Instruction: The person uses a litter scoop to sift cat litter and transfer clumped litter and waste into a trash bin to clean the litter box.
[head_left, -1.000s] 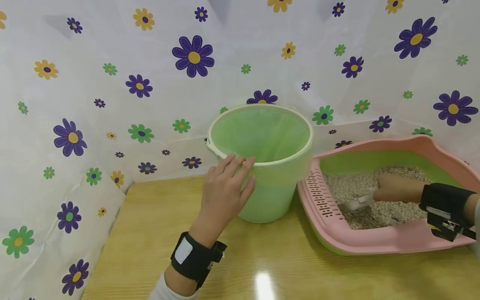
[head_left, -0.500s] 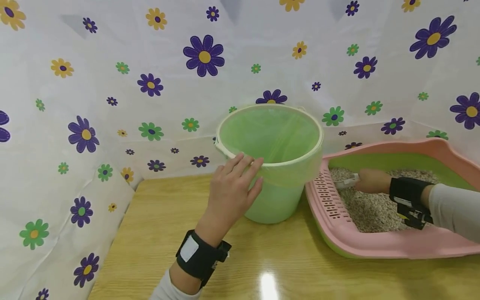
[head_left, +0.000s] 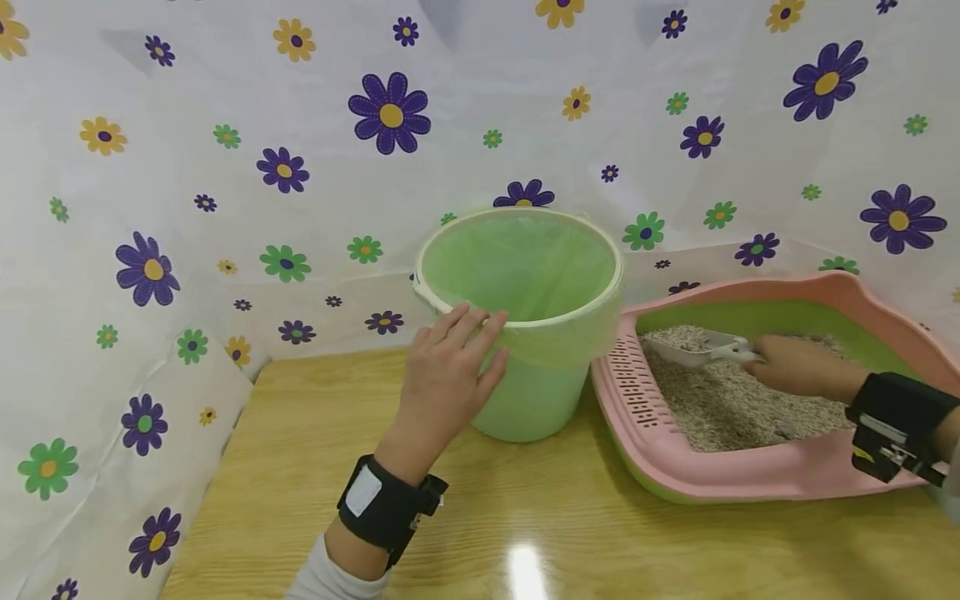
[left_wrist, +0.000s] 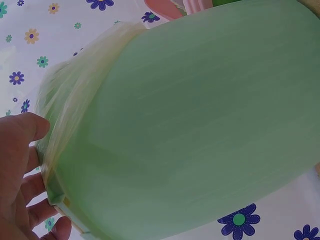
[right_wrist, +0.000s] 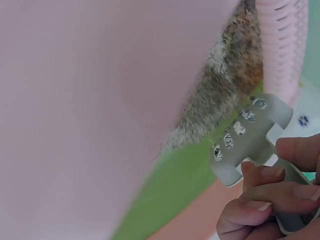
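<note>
My left hand (head_left: 450, 367) rests at the near rim of a pale green bucket (head_left: 525, 400), its fingers extended against the edge. A thin yellowish bag (head_left: 570, 337) lines the bucket and folds over the rim; the left wrist view shows the thumb by the bag (left_wrist: 85, 85). My right hand (head_left: 798, 367) grips the handle of a grey-white litter scoop (head_left: 693, 357), also seen as a slotted scoop (right_wrist: 250, 137) in the right wrist view. Grainy litter lies in the scoop, just above the litter (head_left: 742, 408) in the pink-rimmed tray (head_left: 750, 475).
Tray and bucket stand side by side on a wooden table (head_left: 315, 467). A perforated ledge (head_left: 632, 375) forms the tray's left side, facing the bucket. White flower-print sheeting (head_left: 322, 225) rises behind and at the left.
My right hand moved the scoop left through the litter, then raised it; it now carries a heap of litter. The left hand stays at the bucket's rim.
</note>
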